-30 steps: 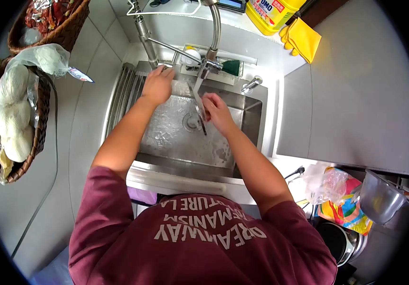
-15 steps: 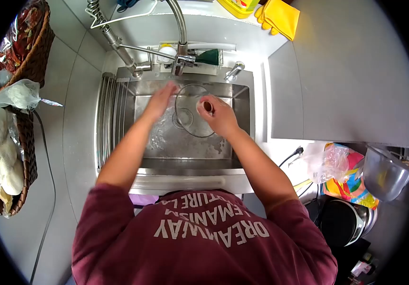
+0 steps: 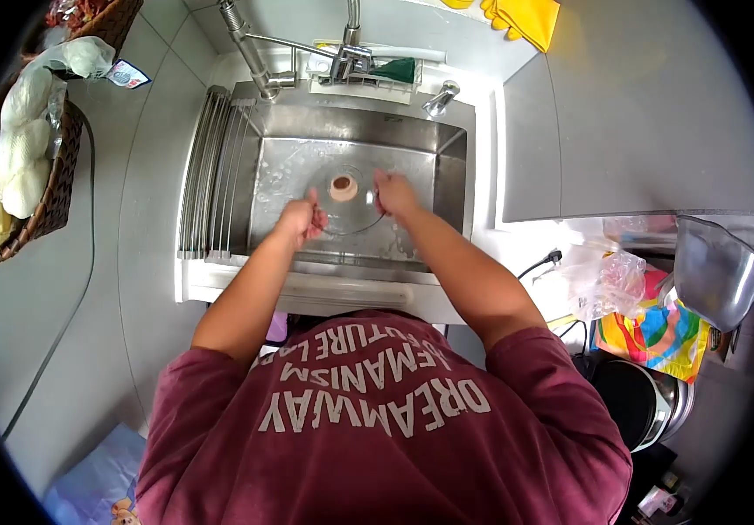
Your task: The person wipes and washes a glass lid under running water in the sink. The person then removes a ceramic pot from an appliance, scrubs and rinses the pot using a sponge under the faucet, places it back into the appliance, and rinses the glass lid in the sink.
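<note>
Over the stainless steel sink (image 3: 276, 166), a round clear glass lid (image 3: 343, 201) with a tan knob is held level; left hand (image 3: 302, 220) and right hand (image 3: 394, 194) fingers pinch its opposite rims.

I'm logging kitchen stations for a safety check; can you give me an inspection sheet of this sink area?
Surface: steel sink, wet, set in a grey counter.
Job's things: glass lid with a tan knob, held over the basin.
Clutter: basket of pale bagged goods, yellow gloves, colourful bag, metal bowl.
Hands: left hand and right hand grip opposite edges of the lid.
Cables: black cable across the left counter; black plug lead at right.
Surroundings: faucet, green sponge.
</note>
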{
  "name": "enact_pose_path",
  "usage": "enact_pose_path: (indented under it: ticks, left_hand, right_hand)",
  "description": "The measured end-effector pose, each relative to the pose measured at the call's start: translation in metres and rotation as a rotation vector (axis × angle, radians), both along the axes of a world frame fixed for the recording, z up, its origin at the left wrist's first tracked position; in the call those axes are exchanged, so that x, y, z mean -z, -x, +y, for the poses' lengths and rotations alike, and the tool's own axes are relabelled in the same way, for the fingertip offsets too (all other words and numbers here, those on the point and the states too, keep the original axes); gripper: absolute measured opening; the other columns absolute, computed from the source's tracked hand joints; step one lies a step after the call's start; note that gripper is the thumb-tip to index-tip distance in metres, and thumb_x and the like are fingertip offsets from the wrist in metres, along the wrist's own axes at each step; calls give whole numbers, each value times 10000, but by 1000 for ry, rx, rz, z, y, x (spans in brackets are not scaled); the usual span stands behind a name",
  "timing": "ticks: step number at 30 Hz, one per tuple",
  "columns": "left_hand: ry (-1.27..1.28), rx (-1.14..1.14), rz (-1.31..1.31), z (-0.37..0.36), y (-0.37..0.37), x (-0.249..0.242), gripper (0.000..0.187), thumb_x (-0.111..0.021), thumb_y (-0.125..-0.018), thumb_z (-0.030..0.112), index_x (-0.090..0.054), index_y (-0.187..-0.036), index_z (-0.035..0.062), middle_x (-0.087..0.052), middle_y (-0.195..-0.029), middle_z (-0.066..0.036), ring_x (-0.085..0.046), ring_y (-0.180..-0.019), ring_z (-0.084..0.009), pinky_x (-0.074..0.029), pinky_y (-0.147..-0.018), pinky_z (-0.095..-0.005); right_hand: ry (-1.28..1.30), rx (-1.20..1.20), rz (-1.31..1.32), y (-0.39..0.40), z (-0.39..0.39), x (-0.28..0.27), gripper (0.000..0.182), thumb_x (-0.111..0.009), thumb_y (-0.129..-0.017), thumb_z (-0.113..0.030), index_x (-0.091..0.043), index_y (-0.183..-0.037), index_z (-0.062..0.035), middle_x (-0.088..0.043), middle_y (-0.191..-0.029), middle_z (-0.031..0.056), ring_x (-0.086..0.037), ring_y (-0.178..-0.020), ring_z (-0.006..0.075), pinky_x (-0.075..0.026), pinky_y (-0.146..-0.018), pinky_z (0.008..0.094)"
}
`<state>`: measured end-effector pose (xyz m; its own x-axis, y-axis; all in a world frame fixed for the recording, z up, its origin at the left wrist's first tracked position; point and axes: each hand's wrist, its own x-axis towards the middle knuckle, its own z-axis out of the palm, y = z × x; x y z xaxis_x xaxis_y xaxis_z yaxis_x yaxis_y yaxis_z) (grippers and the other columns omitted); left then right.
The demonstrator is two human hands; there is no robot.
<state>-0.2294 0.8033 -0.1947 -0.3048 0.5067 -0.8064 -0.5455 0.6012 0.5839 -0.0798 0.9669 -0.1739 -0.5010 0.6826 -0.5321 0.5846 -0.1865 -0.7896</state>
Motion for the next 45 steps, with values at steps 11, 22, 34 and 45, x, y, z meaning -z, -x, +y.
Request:
enact_pose_path:
  ticks: [11,22,34,45]
  left_hand:
    - [78,90,79,8,-13,-12,379,-484,-930,455,-512,-888,79,-570,-626,-21,-508,-514,-98,-379,-471,-230]
    - [-11,128,159,7,-11,-20,306,-506,-938,388,-518,-825,103,-558,-625,7,-491,-520,-73,-362,-456,-210]
    - [-264,-150,185,-11,-8,-54,253,-501,-951,319,-524,-871,80,-552,-603,-25,-494,-526,-97,-391,-512,-229]
    - [-310,-387,413,-36,-47,-105,316,-481,-948,384,-531,-897,76,-542,-612,-16,-467,-528,-88,-384,-526,-241]
  right_hand:
    - [119,31,-161,-25,-23,10,385,-435,-953,-376,-540,-803,-38,-489,-558,51,-474,-451,135,-368,-412,290]
    - [240,141,-18,-22,-17,-6,318,-440,-958,-313,-527,-808,-47,-474,-554,31,-455,-438,125,-356,-406,271]
    - [62,106,76,-30,-45,-30,341,-420,-965,-318,-541,-813,-38,-485,-585,39,-494,-478,134,-399,-456,283]
    - [-31,-37,381,-17,-36,-60,370,-380,-975,-342,-517,-848,-22,-541,-652,65,-568,-543,148,-430,-500,288]
